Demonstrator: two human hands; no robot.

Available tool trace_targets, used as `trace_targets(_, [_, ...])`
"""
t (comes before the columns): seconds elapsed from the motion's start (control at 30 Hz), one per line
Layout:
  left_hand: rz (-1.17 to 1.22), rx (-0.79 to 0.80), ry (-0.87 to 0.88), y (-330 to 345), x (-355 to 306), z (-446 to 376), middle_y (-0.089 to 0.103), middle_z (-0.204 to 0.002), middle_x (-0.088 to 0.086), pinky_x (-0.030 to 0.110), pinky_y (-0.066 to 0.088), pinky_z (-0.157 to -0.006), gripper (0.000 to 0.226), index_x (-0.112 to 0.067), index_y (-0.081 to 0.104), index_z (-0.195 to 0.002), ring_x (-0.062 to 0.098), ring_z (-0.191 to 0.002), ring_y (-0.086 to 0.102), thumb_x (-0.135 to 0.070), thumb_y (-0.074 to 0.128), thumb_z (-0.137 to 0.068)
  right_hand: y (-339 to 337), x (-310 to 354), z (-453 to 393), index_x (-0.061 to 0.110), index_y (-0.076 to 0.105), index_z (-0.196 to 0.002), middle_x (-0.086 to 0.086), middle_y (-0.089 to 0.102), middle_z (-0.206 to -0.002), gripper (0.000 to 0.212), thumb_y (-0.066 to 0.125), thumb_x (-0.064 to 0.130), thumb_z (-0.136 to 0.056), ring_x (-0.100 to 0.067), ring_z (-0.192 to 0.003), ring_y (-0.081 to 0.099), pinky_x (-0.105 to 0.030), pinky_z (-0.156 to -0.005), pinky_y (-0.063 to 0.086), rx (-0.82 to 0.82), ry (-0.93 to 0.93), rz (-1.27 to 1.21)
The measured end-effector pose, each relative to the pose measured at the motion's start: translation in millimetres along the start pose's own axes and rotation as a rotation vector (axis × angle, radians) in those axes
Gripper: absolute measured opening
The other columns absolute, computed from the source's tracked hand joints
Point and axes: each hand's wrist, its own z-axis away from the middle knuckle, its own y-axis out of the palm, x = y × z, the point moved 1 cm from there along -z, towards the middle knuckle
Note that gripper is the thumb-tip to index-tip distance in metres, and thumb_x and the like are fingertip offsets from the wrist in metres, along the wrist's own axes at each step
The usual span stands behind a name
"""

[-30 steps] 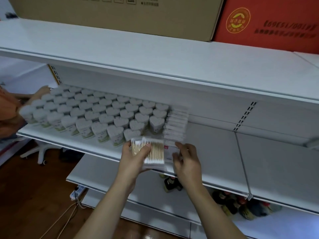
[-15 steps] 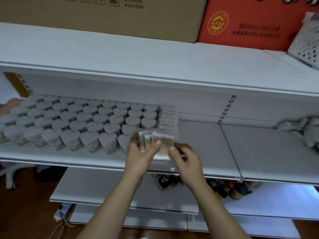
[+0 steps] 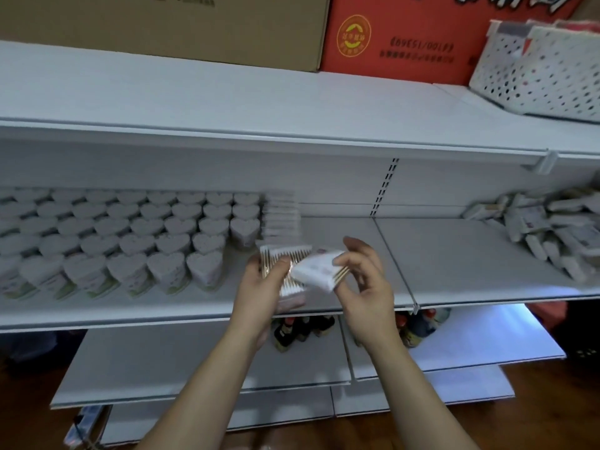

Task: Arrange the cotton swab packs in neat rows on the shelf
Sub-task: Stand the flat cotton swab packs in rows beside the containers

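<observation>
My left hand point(image 3: 259, 289) holds a small stack of flat cotton swab packs point(image 3: 285, 258) over the front of the white middle shelf point(image 3: 454, 254). My right hand point(image 3: 367, 280) pinches one pack point(image 3: 319, 271) by its right end, tilted and partly drawn off the stack. Behind the hands, a row of flat swab packs point(image 3: 281, 216) stands on edge next to the heart-shaped swab boxes point(image 3: 168, 228). A loose pile of swab packs point(image 3: 552, 228) lies at the shelf's far right.
The upper shelf carries a brown carton point(image 3: 194, 24), a red carton point(image 3: 406, 37) and a white perforated basket point(image 3: 539, 69). Dark bottles point(image 3: 302, 329) stand on the lower shelf under my hands. Bare shelf surface lies between the standing row and the pile.
The view has swung right, revealing the pile and the basket. My right hand has pulled one pack sideways off the stack in my left hand and tilted it.
</observation>
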Motion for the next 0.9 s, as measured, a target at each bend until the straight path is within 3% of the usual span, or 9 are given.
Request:
trace_targets(0.1, [0.009,0.053,-0.046,16.6,0.2,-2.0,0.073,-0.115,0.007,0.041,0.061,-0.066,0.028,-0.016,0.058,-0.125,0.024,-0.098,0.074,-0.021,0.063,-0.098,-12.8,-13.2,-5.5,0.021,0.071,-0.088,0.005,0.055,-0.135,0.030,0.065,-0.009,-0.088,-0.012,-0.125,0.057,-0.026,-0.098,0.050,0.055,0.005,-0.034])
trace_targets(0.2, [-0.035,0.096,-0.028,34.6,3.7,-6.9,0.072,-0.117,0.013,0.042,0.061,-0.071,0.036,-0.010,0.055,-0.128,0.027,-0.100,0.074,-0.014,0.068,-0.095,-30.2,-21.3,-16.5,0.031,0.073,-0.087,-0.002,0.067,-0.115,0.043,0.060,-0.010,-0.092,-0.014,-0.111,0.065,-0.034,-0.094,0.053,0.086,0.051,-0.055])
trace_targets(0.27, [-0.045,0.059,0.001,47.9,8.2,-12.4,0.073,-0.115,0.014,0.043,0.061,-0.073,0.039,-0.008,0.055,-0.128,0.029,-0.099,0.074,-0.006,0.069,-0.091,-41.5,-26.2,-26.8,0.032,0.076,-0.089,0.001,0.072,-0.108,0.049,0.054,-0.011,-0.093,-0.016,-0.106,0.067,-0.028,-0.089,0.052,0.106,0.118,-0.105])
trace_targets(0.4, [-0.018,-0.063,0.074,77.9,10.7,-21.3,0.074,-0.107,0.008,0.039,0.061,-0.066,0.037,-0.014,0.056,-0.121,0.024,-0.091,0.075,-0.003,0.071,-0.089,-58.8,-30.7,-52.5,0.019,0.068,-0.116,0.000,0.073,-0.108,0.031,0.054,0.011,-0.089,-0.013,-0.101,0.068,-0.021,-0.080,0.052,0.148,0.274,-0.295])
trace_targets(0.5, [0.026,-0.141,0.108,94.7,11.5,-29.9,0.073,-0.105,0.007,0.037,0.060,-0.061,0.028,-0.012,0.059,-0.118,0.017,-0.085,0.075,-0.008,0.069,-0.092,-68.1,-42.3,-71.0,0.032,0.059,-0.124,0.010,0.070,-0.102,0.036,0.067,0.014,-0.094,-0.004,-0.093,0.068,-0.018,-0.077,0.053,0.181,0.184,-0.066])
trace_targets(0.57, [0.022,-0.192,0.144,100.4,12.2,-34.5,0.072,-0.104,0.007,0.036,0.060,-0.059,0.023,-0.012,0.059,-0.115,0.014,-0.080,0.075,-0.009,0.067,-0.094,-70.9,-51.5,-83.7,0.037,0.058,-0.121,0.010,0.070,-0.103,0.040,0.071,0.013,-0.091,-0.007,-0.091,0.069,-0.026,-0.077,0.058,0.179,0.180,-0.057])
trace_targets(0.7, [0.019,-0.299,0.207,92.5,10.1,-41.8,0.069,-0.106,0.005,0.033,0.059,-0.053,0.026,-0.011,0.055,-0.119,0.009,-0.075,0.073,-0.010,0.067,-0.095,-76.4,-73.6,-120.5,0.033,0.058,-0.112,0.005,0.069,-0.106,0.036,0.071,0.009,-0.089,-0.017,-0.091,0.069,-0.038,-0.077,0.059,0.067,0.227,-0.016])
trace_targets(0.83, [-0.059,-0.342,0.241,75.0,2.7,-48.8,0.070,-0.110,0.005,0.045,0.063,-0.064,0.020,-0.022,0.061,-0.111,0.010,-0.082,0.073,-0.019,0.071,-0.093,-60.7,-96.5,-149.7,0.036,0.063,-0.116,0.003,0.063,-0.107,0.033,0.066,0.014,-0.091,-0.014,-0.090,0.063,-0.017,-0.074,0.046,0.132,0.071,0.282])
trace_targets(0.9, [-0.141,-0.317,0.241,68.7,-3.4,-49.8,0.071,-0.104,-0.003,0.050,0.062,-0.076,0.016,-0.030,0.062,-0.101,0.015,-0.090,0.071,-0.024,0.073,-0.091,-42.3,-106.5,-162.2,0.029,0.066,-0.121,0.000,0.061,-0.106,0.032,0.065,0.014,-0.093,-0.015,-0.088,0.060,-0.019,-0.078,0.043,0.154,0.021,0.359])
